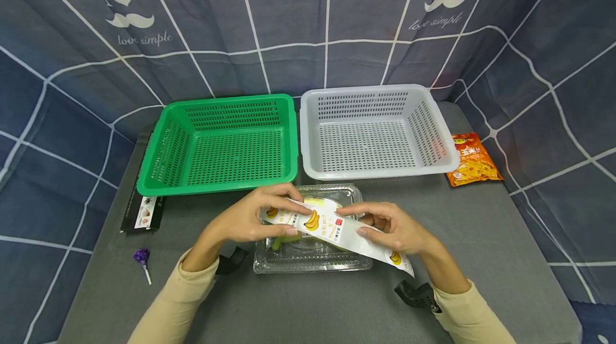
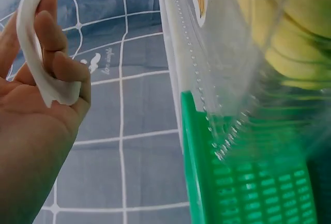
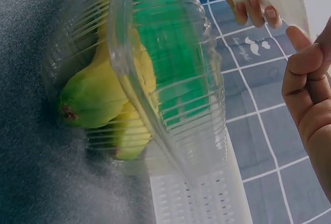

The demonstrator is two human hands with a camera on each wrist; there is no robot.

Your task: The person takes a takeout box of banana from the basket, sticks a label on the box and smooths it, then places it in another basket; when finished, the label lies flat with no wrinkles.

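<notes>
A white paper strip point(image 1: 353, 239) printed with bananas and lettering slants across the space between both hands. At its left end, the left hand point(image 1: 252, 215) holds it between thumb and fingers. The right hand point(image 1: 397, 229) pinches it further along, leaving the right end hanging loose. Beneath the strip, a clear plastic clamshell box point(image 1: 313, 265) lies on the table, partly hidden by paper and hands. Yellow-green bananas point(image 3: 95, 94) show through its ribbed wall in the right wrist view. The left wrist view shows the paper curving along the left fingers point(image 2: 49, 32).
Behind the box stand a green basket point(image 1: 216, 188) and a light grey basket point(image 1: 380, 174). An orange snack bag point(image 1: 474, 161) lies right of the grey basket. At left are a purple-wrapped lollipop point(image 1: 141, 256) and a black package point(image 1: 156, 215) partly under the green basket.
</notes>
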